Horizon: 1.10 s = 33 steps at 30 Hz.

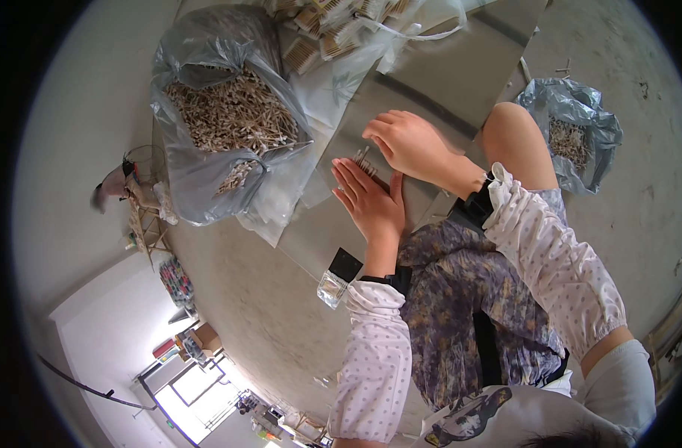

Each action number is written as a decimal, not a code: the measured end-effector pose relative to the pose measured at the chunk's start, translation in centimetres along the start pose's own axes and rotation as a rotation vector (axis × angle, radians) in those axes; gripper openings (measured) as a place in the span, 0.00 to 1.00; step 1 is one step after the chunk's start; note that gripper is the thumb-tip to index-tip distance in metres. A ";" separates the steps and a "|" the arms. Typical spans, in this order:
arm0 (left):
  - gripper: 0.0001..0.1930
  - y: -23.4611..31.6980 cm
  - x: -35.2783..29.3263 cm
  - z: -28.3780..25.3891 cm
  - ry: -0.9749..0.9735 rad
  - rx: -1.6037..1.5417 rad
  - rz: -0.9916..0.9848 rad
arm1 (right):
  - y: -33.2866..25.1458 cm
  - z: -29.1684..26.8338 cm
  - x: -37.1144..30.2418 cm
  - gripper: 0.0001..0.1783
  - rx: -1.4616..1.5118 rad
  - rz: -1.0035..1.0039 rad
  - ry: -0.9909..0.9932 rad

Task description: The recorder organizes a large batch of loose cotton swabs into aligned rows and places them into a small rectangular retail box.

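Note:
My left hand (pixel 371 203) lies flat on the grey-brown work surface (pixel 430 97), fingers stretched out and thumb apart. A small bunch of cotton swabs (pixel 366 163) lies against its fingertips, partly covered by them. Just beyond, my right hand (pixel 419 145) is bent over the swabs with its fingers curled together. Whatever its fingertips may hold is hidden from this view. To the left of both hands, a big grey plastic bag (pixel 207 198) stands open, filled with loose cotton swabs (pixel 233 112).
Several clear packs of cotton swabs (pixel 304 54) lie at the far edge, near a white plastic strip (pixel 430 33). On the floor at the right sits a smaller grey bag (pixel 602 131) with more swabs. My knee (pixel 516 142) is beside the surface. Another person (pixel 121 183) is at far left.

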<state>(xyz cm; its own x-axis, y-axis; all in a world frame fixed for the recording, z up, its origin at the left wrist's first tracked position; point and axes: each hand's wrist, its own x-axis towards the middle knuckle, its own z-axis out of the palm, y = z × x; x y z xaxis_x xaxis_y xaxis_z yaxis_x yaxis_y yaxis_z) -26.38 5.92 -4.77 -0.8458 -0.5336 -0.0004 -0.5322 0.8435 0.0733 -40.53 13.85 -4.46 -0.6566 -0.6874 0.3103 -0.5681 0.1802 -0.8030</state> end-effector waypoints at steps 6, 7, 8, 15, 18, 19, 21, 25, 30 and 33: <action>0.50 1.0 -1.2 0.1 0.010 0.027 -0.002 | -0.1 0.0 0.2 0.10 -0.006 0.014 0.008; 0.50 1.2 -1.4 -0.2 0.013 -0.011 -0.016 | -0.1 0.1 0.3 0.09 -0.007 0.013 0.013; 0.50 1.2 -1.5 -0.6 0.014 -0.008 -0.016 | -0.2 0.1 0.4 0.09 -0.008 0.011 0.018; 0.38 -0.4 -2.1 -2.3 0.387 -1.069 -0.499 | -2.0 -0.3 0.4 0.19 0.483 0.361 0.046; 0.37 -0.9 -1.6 -2.3 0.523 -1.395 -0.588 | -2.1 1.0 0.2 0.25 0.684 0.435 0.121; 0.38 -0.8 -1.3 -2.2 0.509 -1.438 -0.575 | -2.4 1.6 0.1 0.26 0.753 0.410 0.125; 0.38 -0.6 -0.5 -1.9 0.494 -1.479 -0.557 | -2.8 2.5 -0.1 0.26 0.824 0.382 0.130; 0.38 1.4 0.9 -1.8 0.495 -1.544 -0.551 | -2.2 3.8 -0.4 0.28 0.864 0.378 0.020; 0.32 2.3 1.2 -2.9 0.475 -1.606 -0.630 | -2.4 2.2 0.7 0.28 1.096 0.535 -0.007; 0.26 1.6 1.0 -3.6 0.289 -1.271 -0.606 | -2.0 0.4 0.8 0.28 0.814 0.605 -0.277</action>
<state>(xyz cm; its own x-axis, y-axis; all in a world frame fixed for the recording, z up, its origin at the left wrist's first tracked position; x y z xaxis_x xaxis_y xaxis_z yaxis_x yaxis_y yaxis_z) -27.94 6.53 -1.07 -0.3862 -0.9074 -0.1657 -0.2757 -0.0579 0.9595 -39.71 12.68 -2.86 -0.5251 -0.7958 -0.3015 0.3890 0.0905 -0.9168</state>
